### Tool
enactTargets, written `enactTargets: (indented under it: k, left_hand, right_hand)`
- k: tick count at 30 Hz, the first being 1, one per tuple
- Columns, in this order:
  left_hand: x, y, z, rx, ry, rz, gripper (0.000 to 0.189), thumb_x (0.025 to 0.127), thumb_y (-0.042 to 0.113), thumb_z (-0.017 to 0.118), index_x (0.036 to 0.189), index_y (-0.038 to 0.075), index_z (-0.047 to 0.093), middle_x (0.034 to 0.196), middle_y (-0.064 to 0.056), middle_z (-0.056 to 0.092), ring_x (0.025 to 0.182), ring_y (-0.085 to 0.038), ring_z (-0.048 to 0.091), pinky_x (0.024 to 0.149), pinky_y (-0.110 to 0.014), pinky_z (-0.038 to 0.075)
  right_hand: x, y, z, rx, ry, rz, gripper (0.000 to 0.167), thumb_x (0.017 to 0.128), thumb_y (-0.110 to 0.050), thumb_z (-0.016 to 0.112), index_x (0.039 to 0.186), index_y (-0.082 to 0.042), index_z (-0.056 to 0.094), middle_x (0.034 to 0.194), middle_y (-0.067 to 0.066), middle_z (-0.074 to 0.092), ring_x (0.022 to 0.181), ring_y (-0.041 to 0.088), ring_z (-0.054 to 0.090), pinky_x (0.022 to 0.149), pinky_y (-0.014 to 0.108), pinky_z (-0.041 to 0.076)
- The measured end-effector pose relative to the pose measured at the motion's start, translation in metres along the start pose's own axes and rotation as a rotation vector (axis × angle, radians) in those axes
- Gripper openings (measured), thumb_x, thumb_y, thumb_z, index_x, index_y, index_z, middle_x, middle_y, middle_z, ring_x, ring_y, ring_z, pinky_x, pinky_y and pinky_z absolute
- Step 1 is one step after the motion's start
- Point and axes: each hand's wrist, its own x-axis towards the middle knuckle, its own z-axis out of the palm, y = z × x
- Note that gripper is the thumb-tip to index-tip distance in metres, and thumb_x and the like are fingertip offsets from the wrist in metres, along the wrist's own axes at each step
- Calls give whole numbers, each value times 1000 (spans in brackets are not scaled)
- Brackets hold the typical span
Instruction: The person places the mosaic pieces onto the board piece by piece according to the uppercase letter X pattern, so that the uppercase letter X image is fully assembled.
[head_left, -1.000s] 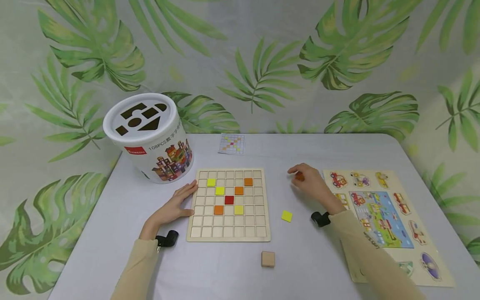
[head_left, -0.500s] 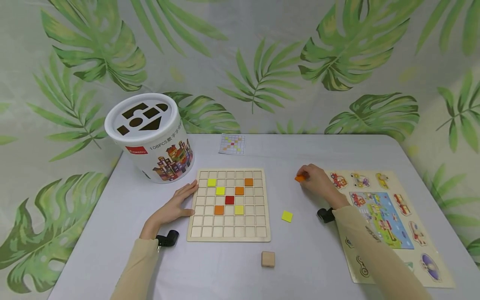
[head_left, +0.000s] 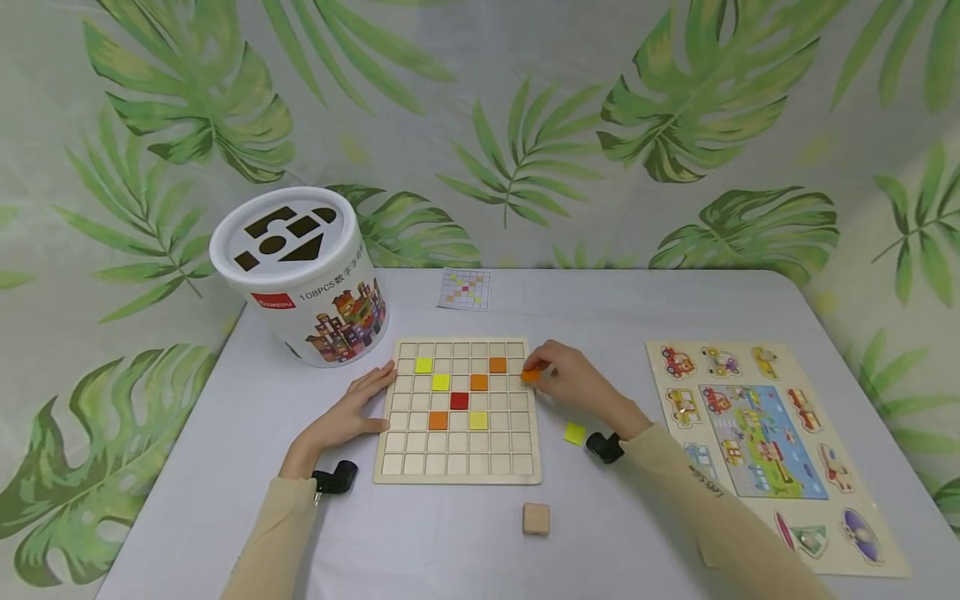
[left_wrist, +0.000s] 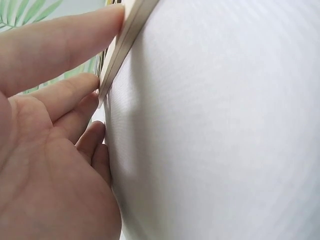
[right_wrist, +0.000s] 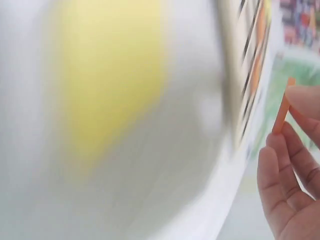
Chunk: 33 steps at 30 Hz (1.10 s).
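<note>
A wooden grid board [head_left: 457,473] lies mid-table, with a red tile [head_left: 459,401] near its centre and several yellow and orange tiles set diagonally around it. My left hand [head_left: 354,413] rests along the board's left edge, fingers fairly straight; in the left wrist view its fingertips touch the wooden rim [left_wrist: 131,35]. Between thumb and fingers my right hand [head_left: 573,379] pinches an orange tile [right_wrist: 284,107], held at the board's upper right edge in the head view. A loose yellow tile [head_left: 575,433] lies on the table just below the right hand, large and blurred in the right wrist view.
A small wooden block [head_left: 536,518] sits in front of the board. Behind it lies a printed pattern card [head_left: 464,288]. A white lidded bucket [head_left: 300,275] stands back left. To the right, a picture puzzle board [head_left: 772,421] lies partly under the right sleeve [head_left: 705,492].
My right hand first drew slightly right with the orange tile, then carried it left to the grid board's right edge. The left hand stays in place.
</note>
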Motion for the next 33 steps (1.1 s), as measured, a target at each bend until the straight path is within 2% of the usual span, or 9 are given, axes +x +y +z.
enactTargets:
  k: [6, 9, 14, 21, 29, 33]
  left_hand:
    - [-1, 0, 0, 0, -3, 1, 78, 78, -3, 68, 146, -4, 31, 158, -13, 15, 143, -38, 3, 111, -59, 3]
    - [-1, -2, 0, 9, -9, 2, 77, 79, -2, 68, 147, -3, 31, 158, -11, 15, 143, -37, 3, 112, -58, 2]
    - [-1, -3, -1, 24, -20, 7, 77, 80, 1, 67, 148, -1, 30, 159, -9, 14, 144, -35, 3, 111, -59, 4]
    - [-1, -3, -2, 33, -24, 11, 78, 80, 2, 68, 148, -1, 30, 159, -9, 14, 143, -35, 3, 111, -60, 4]
    - [-2, 1, -2, 21, -21, 17, 76, 80, -1, 68, 147, -3, 31, 158, -13, 15, 143, -37, 4, 110, -61, 5]
    - [-5, 12, -1, 15, -15, 12, 74, 80, -6, 65, 145, -8, 29, 157, -19, 14, 142, -40, 3, 110, -61, 4]
  right_hand:
    - [14, -47, 40, 19, -136, -111, 19, 82, -1, 68, 100, -7, 67, 99, -1, 60, 91, 17, 55, 79, 30, 49]
    - [20, -64, 60, -6, -196, -187, 18, 84, -2, 66, 100, -8, 68, 98, -2, 61, 89, 14, 55, 79, 25, 48]
    - [30, -86, 85, -38, -294, -256, 17, 84, -5, 66, 101, -10, 69, 97, -5, 60, 88, 9, 54, 80, 18, 45]
    - [40, -100, 101, -130, -383, -311, 22, 82, -2, 67, 102, -11, 71, 98, -4, 61, 90, 8, 52, 86, 16, 42]
    - [44, -102, 108, -187, -388, -325, 24, 80, 1, 67, 101, -12, 70, 97, -5, 58, 87, 8, 50, 83, 14, 41]
    - [43, -100, 103, -146, -390, -326, 24, 83, -1, 66, 104, -11, 71, 98, -4, 60, 86, 8, 52, 81, 15, 43]
